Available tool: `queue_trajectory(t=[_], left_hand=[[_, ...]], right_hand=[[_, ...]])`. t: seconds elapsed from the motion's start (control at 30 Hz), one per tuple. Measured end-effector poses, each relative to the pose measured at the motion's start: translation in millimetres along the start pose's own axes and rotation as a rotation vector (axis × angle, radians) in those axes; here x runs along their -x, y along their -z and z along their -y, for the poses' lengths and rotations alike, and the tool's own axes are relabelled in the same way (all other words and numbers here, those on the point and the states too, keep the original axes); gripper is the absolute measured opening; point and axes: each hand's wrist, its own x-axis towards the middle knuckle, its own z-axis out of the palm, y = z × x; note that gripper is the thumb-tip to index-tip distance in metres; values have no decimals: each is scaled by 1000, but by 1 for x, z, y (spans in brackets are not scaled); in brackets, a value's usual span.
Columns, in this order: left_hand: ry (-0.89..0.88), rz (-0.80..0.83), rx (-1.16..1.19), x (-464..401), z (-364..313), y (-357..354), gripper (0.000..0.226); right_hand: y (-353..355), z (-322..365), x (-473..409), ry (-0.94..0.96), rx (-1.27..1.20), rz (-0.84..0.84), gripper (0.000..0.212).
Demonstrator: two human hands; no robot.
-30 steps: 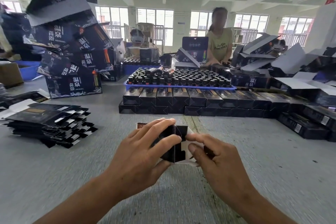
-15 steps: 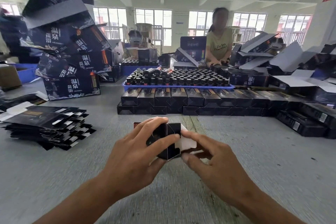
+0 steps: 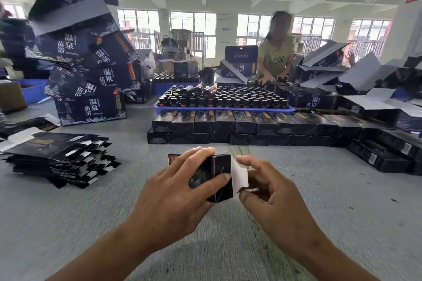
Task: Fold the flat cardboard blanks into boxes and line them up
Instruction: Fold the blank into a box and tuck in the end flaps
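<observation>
Nearest the camera, the left hand [image 3: 173, 191] grips a small black box [image 3: 217, 178] above the grey tabletop [image 3: 68, 223], fingers wrapped over its top and thumb across its near face. The right hand [image 3: 269, 191] pinches the white end flap [image 3: 239, 177], which now stands swung outward; half a second ago it lay closer against the box end. Left, a stack of flat blanks [image 3: 57, 157] rests unchanged. Beyond, a row of folded boxes [image 3: 239, 124] lines the front of a blue tray of bottles [image 3: 223, 99].
</observation>
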Motion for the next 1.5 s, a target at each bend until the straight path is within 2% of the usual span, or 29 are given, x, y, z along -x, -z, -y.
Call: queue_trajectory(t=[0.07,0.23,0.43,0.7,0.83,0.93,1.07,1.27,1.5], left_hand=[[-4,-12,-7,1,1,0,48],[3,-36,48,1,-1,-3,47],[71,-47,169,-1,-8,-1,77],[94,-64,169,-3,-13,-1,77],[99,-76,186,-4,-15,0,75],[89,-84,191,-4,-16,0,75],[88,-71,190,-5,-17,-1,78],[81,-67,192,-5,-17,-1,81],[88,-86,223,-5,-17,1,76]], right_hand=[[0,-1,-1,-21,-45,12,58],[0,-2,-4,-50,-151,-16,30],[-1,0,-5,-83,-163,-37,27],[-1,4,-5,-67,-179,-11,13],[-1,6,-4,-64,-213,-28,17],[-2,6,-4,-61,-200,-55,8],[-4,7,-3,-60,-123,-97,7],[-6,8,-1,-47,-31,-141,15],[0,10,-3,-35,-73,-72,13]])
